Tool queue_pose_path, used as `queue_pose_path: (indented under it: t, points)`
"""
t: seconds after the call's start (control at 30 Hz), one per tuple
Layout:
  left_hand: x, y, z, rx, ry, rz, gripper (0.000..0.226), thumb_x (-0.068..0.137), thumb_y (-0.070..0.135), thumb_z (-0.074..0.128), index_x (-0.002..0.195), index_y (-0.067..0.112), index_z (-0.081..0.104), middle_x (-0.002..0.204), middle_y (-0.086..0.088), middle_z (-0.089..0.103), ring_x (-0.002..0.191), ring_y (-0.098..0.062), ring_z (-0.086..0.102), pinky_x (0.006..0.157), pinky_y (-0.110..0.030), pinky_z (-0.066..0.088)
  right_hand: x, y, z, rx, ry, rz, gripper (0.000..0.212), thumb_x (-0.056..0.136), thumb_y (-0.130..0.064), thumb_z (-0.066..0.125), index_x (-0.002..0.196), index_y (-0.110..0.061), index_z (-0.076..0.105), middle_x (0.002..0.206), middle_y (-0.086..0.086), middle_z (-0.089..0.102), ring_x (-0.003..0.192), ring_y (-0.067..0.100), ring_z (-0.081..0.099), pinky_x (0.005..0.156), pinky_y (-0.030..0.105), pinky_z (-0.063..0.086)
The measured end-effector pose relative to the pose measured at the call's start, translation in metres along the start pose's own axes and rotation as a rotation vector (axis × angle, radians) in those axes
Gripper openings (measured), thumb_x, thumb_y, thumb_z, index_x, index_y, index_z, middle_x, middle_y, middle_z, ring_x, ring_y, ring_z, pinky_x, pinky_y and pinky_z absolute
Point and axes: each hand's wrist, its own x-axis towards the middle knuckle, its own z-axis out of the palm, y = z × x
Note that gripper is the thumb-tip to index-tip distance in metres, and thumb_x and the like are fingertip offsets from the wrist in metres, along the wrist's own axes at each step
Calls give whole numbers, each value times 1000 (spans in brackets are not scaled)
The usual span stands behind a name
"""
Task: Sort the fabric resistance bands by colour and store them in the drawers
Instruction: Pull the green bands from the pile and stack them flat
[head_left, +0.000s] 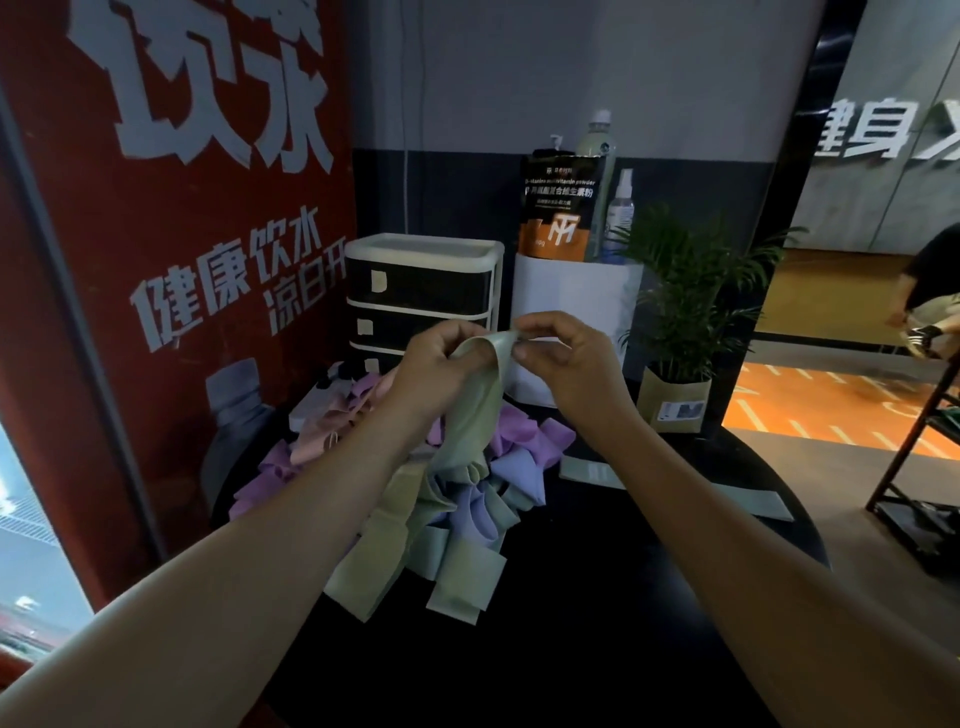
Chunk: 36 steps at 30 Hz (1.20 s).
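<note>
Pinching green band (480, 395) top edge: left hand (441, 358) fingers, right hand (561, 353) fingers; band hangs onto pile (457, 499).

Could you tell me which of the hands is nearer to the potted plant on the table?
Right. The right hand pinches the green band just left of the potted plant; the left hand grips the same band farther left, in front of the drawer unit.
</note>
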Motion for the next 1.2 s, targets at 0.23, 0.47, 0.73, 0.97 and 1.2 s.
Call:
queue_pose_path:
  t: [0.23, 0.47, 0.73, 0.97, 1.2]
  points:
    - [9, 21, 14, -51, 78, -1, 19, 81, 6, 62, 67, 19, 57, 66, 2, 54, 61, -10, 50, 57, -22, 42, -11, 12, 6, 1, -55, 128, 29, 82, -12, 70, 106, -11, 54, 97, -8, 60, 83, 9, 63, 73, 24, 54]
    - [26, 37, -3, 91, 24, 95, 21, 79, 7, 71, 75, 20, 56, 71, 4, 54, 63, -5, 48, 58, -11, 41, 14, 0, -13, 37, 67, 74, 13, 88, -1, 58, 93, -12, 64, 87, 7, 65, 82, 20, 62, 83, 43, 54]
    - [5, 29, -29, 184, -314, -92, 8, 79, 16, 70, 77, 12, 63, 64, 5, 62, 54, -1, 57, 50, -12, 43, 17, -3, -39, 29, -134, 182, 11, 87, -6, 61, 93, 1, 66, 75, 4, 64, 66, 7, 60, 70, 23, 53]
    - [1, 22, -27, -94, -396, -210, 26, 97, 27, 42, 89, 12, 62, 64, 5, 64, 56, -5, 57, 56, -19, 47, 5, -1, -50, 184, -134, 266, 29, 91, -10, 55, 62, -9, 60, 61, 3, 51, 57, 10, 45, 57, 23, 37]
    - [8, 26, 6, -230, -186, -247, 24, 97, 27, 45, 88, 14, 63, 84, -6, 62, 78, -14, 56, 72, -27, 48, -2, -7, -40, -77, -80, 57, 9, 90, -19, 59, 96, -12, 63, 90, 0, 61, 78, 6, 53, 74, 13, 42]
